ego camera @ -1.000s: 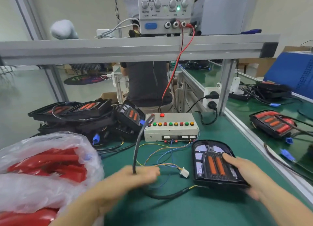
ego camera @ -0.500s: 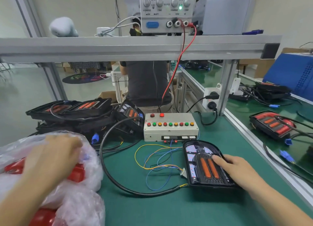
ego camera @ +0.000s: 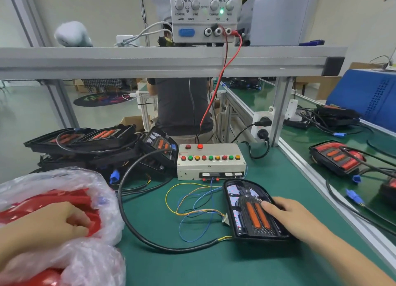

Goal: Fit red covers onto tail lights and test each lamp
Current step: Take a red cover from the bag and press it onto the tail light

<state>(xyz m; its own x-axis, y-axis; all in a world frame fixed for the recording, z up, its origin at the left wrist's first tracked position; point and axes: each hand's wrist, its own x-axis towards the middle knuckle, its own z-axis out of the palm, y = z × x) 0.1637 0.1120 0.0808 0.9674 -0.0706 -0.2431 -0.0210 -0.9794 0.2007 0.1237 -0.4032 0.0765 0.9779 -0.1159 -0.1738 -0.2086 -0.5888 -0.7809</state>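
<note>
Fingers of left hand (ego camera: 64,221) curl round red cover (ego camera: 94,221) — right hand (ego camera: 285,215) rests flat on tail light (ego camera: 242,200).

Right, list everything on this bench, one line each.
tail light: one, black with orange strips, uncovered, on the green mat.
red covers: several, in a clear plastic bag, near left.
test box: one, off-white, coloured buttons, behind the lamp.
black cable: one, looping from the lamp.
stacked tail lights: several, black, far left.
power supply: one, grey, on the upper shelf.
left hand: in the bag, gripping a red cover.
right hand: resting on the tail light.
</note>
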